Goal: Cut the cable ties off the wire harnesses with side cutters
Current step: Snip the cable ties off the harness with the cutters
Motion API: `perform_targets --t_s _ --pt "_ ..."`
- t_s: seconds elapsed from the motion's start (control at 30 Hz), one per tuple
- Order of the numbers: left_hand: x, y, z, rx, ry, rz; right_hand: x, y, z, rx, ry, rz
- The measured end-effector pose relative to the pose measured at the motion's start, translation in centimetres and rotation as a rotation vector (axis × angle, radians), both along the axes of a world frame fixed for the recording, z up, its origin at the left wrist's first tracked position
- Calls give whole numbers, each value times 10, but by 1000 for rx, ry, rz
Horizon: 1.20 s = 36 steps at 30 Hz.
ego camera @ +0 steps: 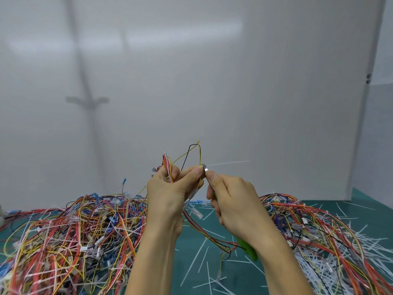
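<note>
Right hand (pixel 231 201) grips side cutters (pixel 247 247).
Left hand (pixel 168 194), at their 9 o'clock, pinches the wire harness (pixel 167 161); cable tie (pixel 229 163) juts toward 3 o'clock.

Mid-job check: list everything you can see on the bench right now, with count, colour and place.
multicoloured wire harness: one; red, yellow, black, white; raised at centre
long white plastic cable tie: one; white; sticking out rightward from the harness
green-handled metal side cutters: one; green and silver; head at the tie
left tangled harness pile: one; mostly red, yellow; mat's left
right tangled harness pile: one; same colours; mat's right
cut tie offcuts: many; white; scattered on mat
green cutting mat: one; teal; beneath
white wall panel: one; behind
left hand: pinches harness
right hand: grips cutters
</note>
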State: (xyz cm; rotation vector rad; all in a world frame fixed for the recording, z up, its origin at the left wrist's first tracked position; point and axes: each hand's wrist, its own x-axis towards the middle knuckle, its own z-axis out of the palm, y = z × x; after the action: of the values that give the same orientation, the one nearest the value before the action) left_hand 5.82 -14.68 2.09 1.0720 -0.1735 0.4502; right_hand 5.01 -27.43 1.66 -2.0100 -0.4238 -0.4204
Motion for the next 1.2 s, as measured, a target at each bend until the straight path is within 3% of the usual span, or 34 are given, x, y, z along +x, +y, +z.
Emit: perform_targets --t_s 0.37,0.63,0.9,1.2 --pt "0 1 1 3 -4 19 1 2 -3 50 -5 9" --pt "-2 12 7 7 131 -98 1 -5 2 318 29 103" --pt "-7 16 5 431 147 -168 -5 -7 7 284 51 219" --pt "-7 8 3 461 101 -114 -1 -17 5 264 68 167"
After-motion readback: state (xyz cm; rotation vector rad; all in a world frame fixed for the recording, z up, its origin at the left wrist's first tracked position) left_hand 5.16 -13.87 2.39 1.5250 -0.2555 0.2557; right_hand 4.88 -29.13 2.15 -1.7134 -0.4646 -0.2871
